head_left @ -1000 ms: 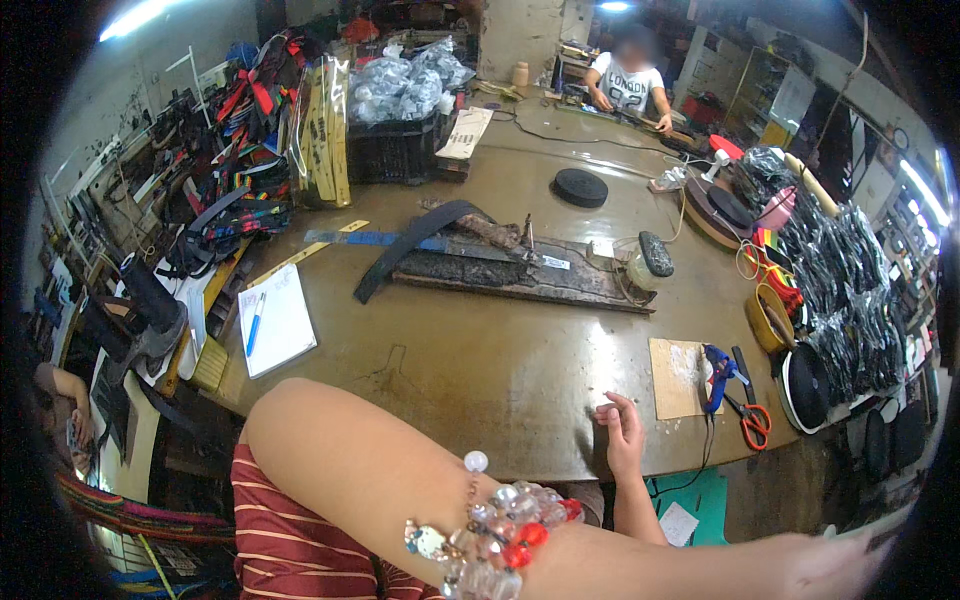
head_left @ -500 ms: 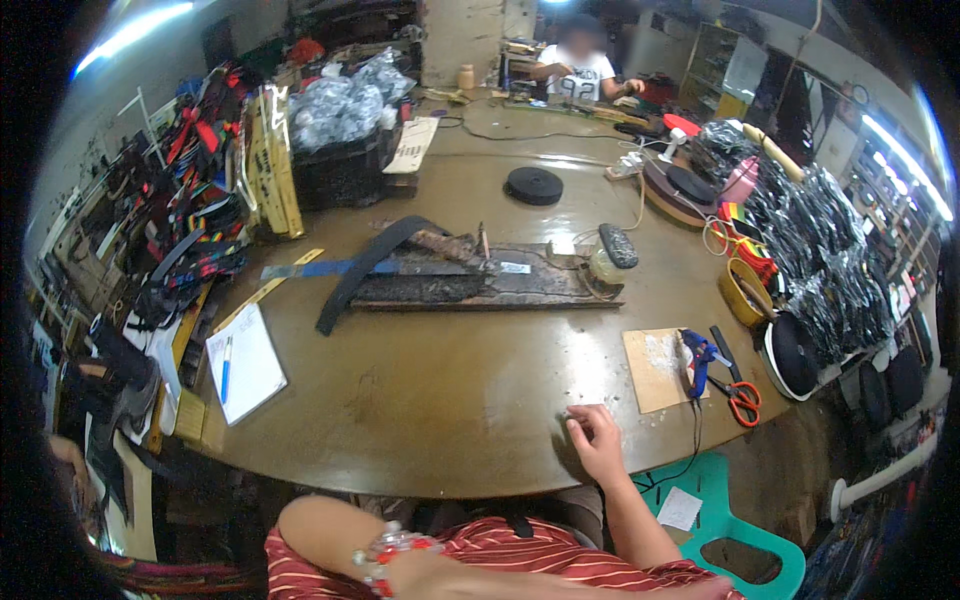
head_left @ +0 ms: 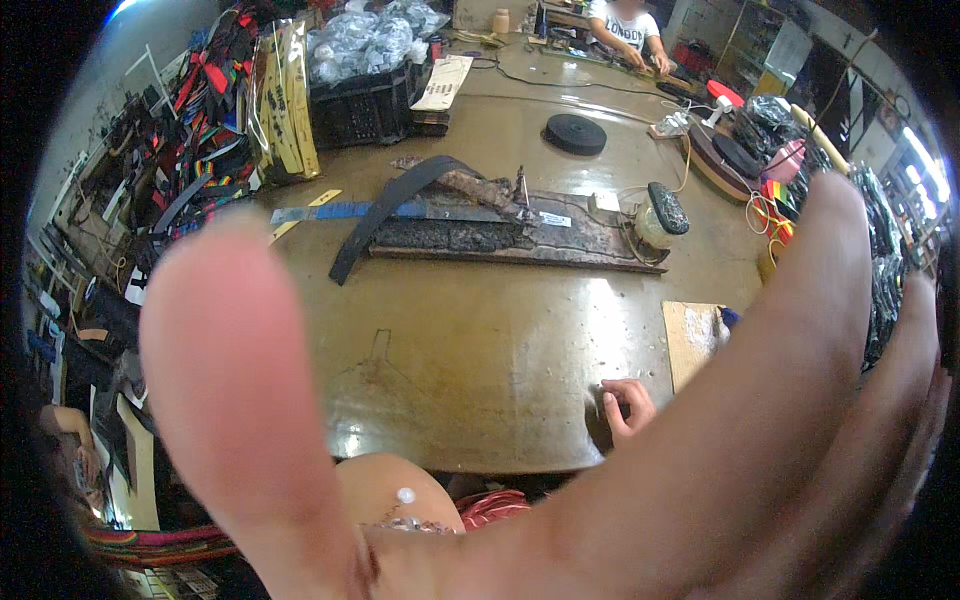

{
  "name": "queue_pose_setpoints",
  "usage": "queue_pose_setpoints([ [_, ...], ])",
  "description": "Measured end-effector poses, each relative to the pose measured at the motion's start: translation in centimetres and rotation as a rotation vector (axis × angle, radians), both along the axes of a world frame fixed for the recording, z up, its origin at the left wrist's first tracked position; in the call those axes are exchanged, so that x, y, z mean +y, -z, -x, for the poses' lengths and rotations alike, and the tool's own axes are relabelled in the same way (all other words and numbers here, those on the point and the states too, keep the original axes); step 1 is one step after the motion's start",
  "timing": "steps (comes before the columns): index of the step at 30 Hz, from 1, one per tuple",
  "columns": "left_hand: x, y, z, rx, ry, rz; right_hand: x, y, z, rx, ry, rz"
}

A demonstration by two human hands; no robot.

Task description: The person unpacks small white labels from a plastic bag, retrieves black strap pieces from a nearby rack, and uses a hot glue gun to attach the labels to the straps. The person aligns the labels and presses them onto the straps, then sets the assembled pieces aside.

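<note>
Left hand has risen close, its grip released; right hand, loosely curled, seemingly empty, perhaps rests on table for support.

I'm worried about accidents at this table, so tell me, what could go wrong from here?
The left hand blocks much of the view's lower right, so the mostly hidden blue object behind it might get bumped unseen. The right hand, close to the cardboard, could perhaps nudge that sheet. The pale cord runs close to the dark-lidded jar; if it snagged, the jar might tip.
</note>
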State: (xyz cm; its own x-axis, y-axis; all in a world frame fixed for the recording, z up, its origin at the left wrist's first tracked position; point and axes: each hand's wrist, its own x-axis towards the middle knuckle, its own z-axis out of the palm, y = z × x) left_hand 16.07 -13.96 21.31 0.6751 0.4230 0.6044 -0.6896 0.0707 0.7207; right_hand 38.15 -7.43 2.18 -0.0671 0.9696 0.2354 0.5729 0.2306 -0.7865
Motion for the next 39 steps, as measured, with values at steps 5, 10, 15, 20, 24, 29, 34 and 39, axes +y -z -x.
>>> queue_pose_setpoints([
  [5, 0.6, -0.3, -0.4, -0.011, 0.034, 0.029, 0.6, 0.6, -0.7, 0.034, -0.08, 0.008],
  [10, 0.6, -0.2, -1.2, -0.032, 0.084, 0.058, 0.4, 0.0, -0.5, 0.003, -0.063, -0.046],
  [15, 0.6, -1.1, -1.9, -0.061, 0.13, 0.059, 0.4, 0.1, -0.5, 0.021, -0.081, -0.064],
  [20, -0.2, -1.3, -2.3, -0.089, 0.186, 0.007, 0.8, -0.2, -0.7, 0.034, -0.079, 0.035],
  [24, -2.6, -1.1, -2.7, -0.097, -0.045, -0.319, 2.0, -3.3, 0.4, 0.104, -0.139, 0.134],
  [29, -2.9, -4.8, 1.9, -0.047, -0.124, -0.389, 1.2, -12.1, -0.1, 0.131, -0.431, -0.213],
  [34, -2.7, -5.5, 6.1, -0.023, -0.054, -0.309, -4.1, -22.6, 2.8, 0.502, -0.811, -0.646],
  [39, -4.6, -1.6, 4.3, 0.039, -0.215, -0.373, -7.0, -24.9, 9.1, 0.901, -0.802, -0.957],
])
